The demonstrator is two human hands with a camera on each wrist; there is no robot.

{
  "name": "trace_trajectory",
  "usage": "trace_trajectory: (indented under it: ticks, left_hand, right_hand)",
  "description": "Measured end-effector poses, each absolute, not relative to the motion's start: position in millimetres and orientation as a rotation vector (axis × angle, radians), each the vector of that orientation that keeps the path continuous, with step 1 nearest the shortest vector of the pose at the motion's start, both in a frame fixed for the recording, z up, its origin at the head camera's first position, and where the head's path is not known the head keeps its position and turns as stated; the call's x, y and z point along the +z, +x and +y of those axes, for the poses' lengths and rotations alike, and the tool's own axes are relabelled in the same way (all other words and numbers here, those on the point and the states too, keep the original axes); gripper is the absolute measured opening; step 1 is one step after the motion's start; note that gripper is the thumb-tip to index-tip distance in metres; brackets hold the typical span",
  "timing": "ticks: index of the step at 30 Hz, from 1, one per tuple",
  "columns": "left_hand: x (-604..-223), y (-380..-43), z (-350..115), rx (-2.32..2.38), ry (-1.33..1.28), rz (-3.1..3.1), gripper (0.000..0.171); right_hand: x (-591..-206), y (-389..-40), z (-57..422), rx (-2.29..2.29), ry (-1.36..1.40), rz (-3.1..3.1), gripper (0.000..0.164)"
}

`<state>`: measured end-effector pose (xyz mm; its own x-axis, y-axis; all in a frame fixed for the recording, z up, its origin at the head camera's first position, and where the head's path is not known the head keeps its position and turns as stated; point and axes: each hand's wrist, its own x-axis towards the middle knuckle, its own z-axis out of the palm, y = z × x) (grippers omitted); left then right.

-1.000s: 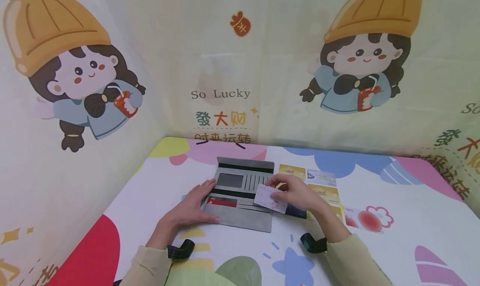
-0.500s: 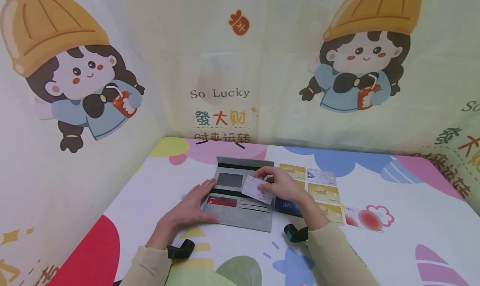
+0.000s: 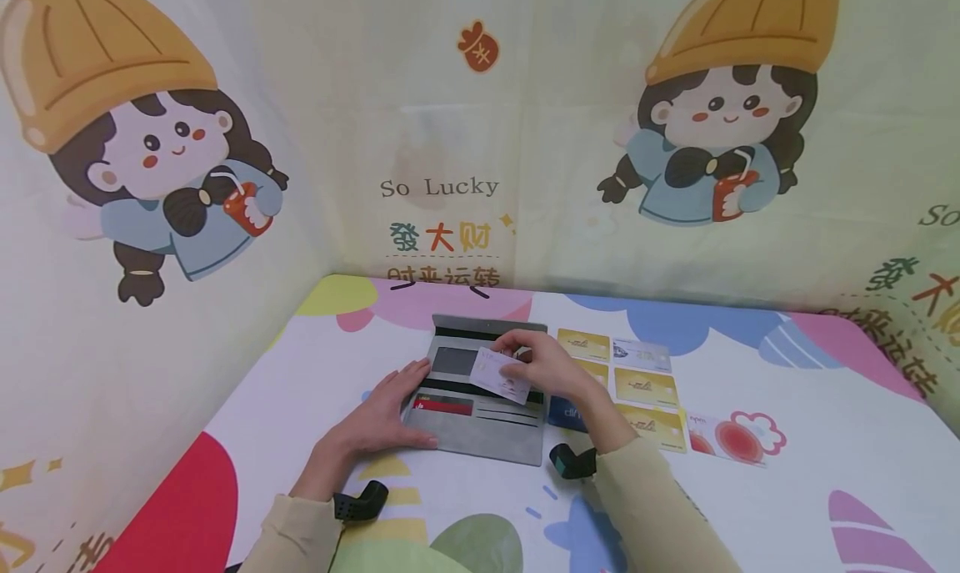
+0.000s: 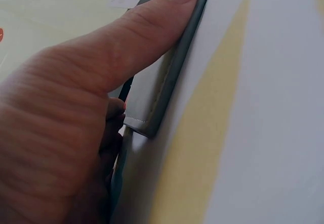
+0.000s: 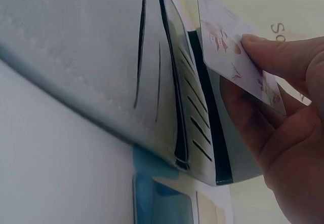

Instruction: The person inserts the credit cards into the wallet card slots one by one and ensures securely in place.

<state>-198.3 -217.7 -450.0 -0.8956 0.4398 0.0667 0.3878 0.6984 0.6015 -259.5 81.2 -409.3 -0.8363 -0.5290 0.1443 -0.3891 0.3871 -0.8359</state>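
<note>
A grey wallet [image 3: 487, 437] lies unfolded on the table, with card slots and a window pocket. A red card [image 3: 442, 404] sits in one of its lower left slots. My left hand [image 3: 386, 410] rests along the wallet's left side, fingers stretched out and thumb [image 4: 152, 29] lying over the near edge. Over the wallet's right half, my right hand [image 3: 551, 369] pinches a pale card with reddish print [image 3: 495, 376] between thumb and fingers. In the right wrist view that card [image 5: 223, 41] is tilted and raised off the slotted panel [image 5: 195, 112].
Right of the wallet lie several gold cards [image 3: 647, 387], a silver card [image 3: 641, 354] and a dark blue card [image 3: 566, 414], partly covered by the right arm. Farther right is a white card with red circles [image 3: 726, 439]. A printed cloth backdrop [image 3: 562, 223] rises behind the table.
My right hand has moved left and slightly away from me with the pale card, from the wallet's right edge to over its upper panel. The left hand has stayed in place.
</note>
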Motion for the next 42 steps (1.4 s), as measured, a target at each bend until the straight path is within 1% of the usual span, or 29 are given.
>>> trace_trajectory:
  ticks: [10,18,27,42]
  left_hand:
    - [-450,-198,-216,0.948,0.627,2.814,0.115]
    - [-446,-195,-219,0.953,0.602,2.811,0.115]
    - [-448,-196,-218,0.951,0.584,2.801,0.116]
    - [-448,-197,-218,0.962,0.633,2.805,0.117]
  right_hand:
    - [-409,-262,70,-1.457,-0.82,2.508,0.028]
    - [-414,-264,53,-1.494,-0.883,2.536,0.026]
    - [-419,-263,36,-1.499,-0.759,2.545,0.027]
    - [-423,-264,23,-1.512,-0.737,2.521,0.028]
